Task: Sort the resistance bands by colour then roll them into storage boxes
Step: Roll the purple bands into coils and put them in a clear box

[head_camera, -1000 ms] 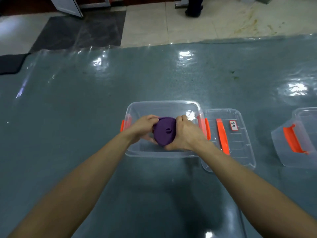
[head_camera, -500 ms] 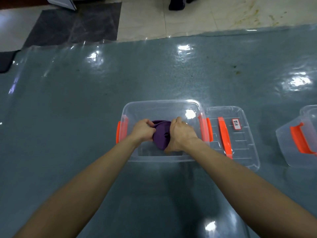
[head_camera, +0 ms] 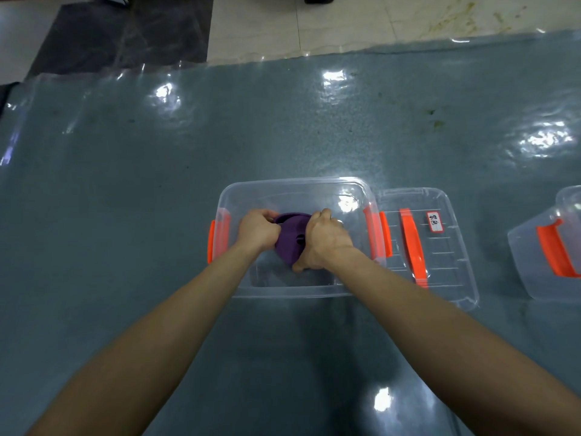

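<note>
A rolled purple resistance band (head_camera: 290, 239) sits inside a clear storage box (head_camera: 292, 292) with orange side clips, at the middle of the table. My left hand (head_camera: 258, 230) grips the roll's left side and my right hand (head_camera: 325, 239) grips its right side, both reaching down into the box. The roll stands on edge, its flat spiral face towards me. The hands hide the roll's two sides.
The box's clear lid (head_camera: 440, 247), with an orange handle and a white label, lies flat just right of the box. A second clear box (head_camera: 534, 259) with an orange clip stands at the right edge. Blue-grey table under glossy plastic sheet; tiled floor beyond.
Both hands have lowered the purple roll deeper into the box and squeezed it narrower. The view has tilted down slightly.
</note>
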{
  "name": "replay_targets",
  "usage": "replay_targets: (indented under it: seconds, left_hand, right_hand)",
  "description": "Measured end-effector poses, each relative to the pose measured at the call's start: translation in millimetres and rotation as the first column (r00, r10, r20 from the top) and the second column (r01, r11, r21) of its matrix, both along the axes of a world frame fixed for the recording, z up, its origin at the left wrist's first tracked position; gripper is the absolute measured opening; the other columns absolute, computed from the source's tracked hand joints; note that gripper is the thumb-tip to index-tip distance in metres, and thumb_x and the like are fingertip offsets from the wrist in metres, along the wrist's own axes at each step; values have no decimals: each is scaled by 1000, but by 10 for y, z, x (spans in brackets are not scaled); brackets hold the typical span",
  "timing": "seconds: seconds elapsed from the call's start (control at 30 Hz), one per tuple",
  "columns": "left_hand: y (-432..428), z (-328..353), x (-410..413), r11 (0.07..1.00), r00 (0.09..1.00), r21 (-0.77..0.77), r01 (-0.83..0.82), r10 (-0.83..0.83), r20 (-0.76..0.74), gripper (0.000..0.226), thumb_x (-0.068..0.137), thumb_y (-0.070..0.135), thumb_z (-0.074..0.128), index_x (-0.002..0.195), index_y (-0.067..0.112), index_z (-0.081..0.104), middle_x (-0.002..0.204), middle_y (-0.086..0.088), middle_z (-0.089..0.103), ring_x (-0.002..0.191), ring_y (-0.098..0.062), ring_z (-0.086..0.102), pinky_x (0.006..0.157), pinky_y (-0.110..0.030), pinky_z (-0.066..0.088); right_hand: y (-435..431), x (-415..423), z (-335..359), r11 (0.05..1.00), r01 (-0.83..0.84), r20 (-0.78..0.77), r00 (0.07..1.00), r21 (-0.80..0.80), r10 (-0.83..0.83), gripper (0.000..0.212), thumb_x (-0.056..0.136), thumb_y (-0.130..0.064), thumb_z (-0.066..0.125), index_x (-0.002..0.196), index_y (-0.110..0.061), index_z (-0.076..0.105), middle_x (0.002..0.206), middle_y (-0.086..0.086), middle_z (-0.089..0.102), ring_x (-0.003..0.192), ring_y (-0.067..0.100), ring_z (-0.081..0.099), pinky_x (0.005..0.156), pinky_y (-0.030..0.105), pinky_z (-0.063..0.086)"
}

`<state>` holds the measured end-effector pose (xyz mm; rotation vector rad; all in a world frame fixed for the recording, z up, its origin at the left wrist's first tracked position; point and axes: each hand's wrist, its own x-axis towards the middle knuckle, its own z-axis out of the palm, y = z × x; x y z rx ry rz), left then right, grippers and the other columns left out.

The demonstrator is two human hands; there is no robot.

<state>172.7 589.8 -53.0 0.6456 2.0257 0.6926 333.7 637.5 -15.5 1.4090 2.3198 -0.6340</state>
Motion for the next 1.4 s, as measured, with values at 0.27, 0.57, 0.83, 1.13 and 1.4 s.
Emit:
replay_targets:
  seconds: [0.27,0.57,0.83,1.13,1.4]
  left_hand:
    - [-6,25,76,997,987,-21,73,-75,-140,16,83,8,75,98,15,77,98,-4,80,96,-24,76,91,-48,65]
    - [-420,417,216,937,866,-48,345,-338,-367,42,104,12,54,145,10,59,139,-8,69,118,-22,66,100,-35,52]
    - [-915,653,848,875,608,19,483,-320,-726,47,112,43,30,113,16,68,106,-9,69,94,-34,66,80,-50,53]
    - [-958,467,1439,804,333,-50,592,-301,-894,53,111,56,33,88,20,66,82,-1,66,79,-29,61,74,-43,42]
    - [-926,475,1442,812,320,28,583,-197,-927,50,111,54,38,76,21,52,72,0,58,68,-26,55,62,-39,32]
  right_hand:
    - [-10,-12,-43,1000,-6,-3,1000,14,6,122,55,-61,97,143,1,41,126,15,46,112,30,61,84,35,53]
    - [6,-27,26,998,-58,59,997,-8,59,133,49,-71,98,146,1,42,133,16,47,118,31,62,97,38,55]
    - [-45,531,692,972,228,-497,839,-50,-222,44,97,-21,65,139,-8,62,136,11,69,123,28,67,105,38,54]
    - [-250,1972,-200,692,720,-430,641,51,-635,32,95,-27,67,119,-6,69,118,20,70,106,42,69,89,44,53]
    - [225,1954,-403,781,616,-273,773,105,-573,41,91,-35,77,111,0,70,112,22,74,105,40,73,88,44,60]
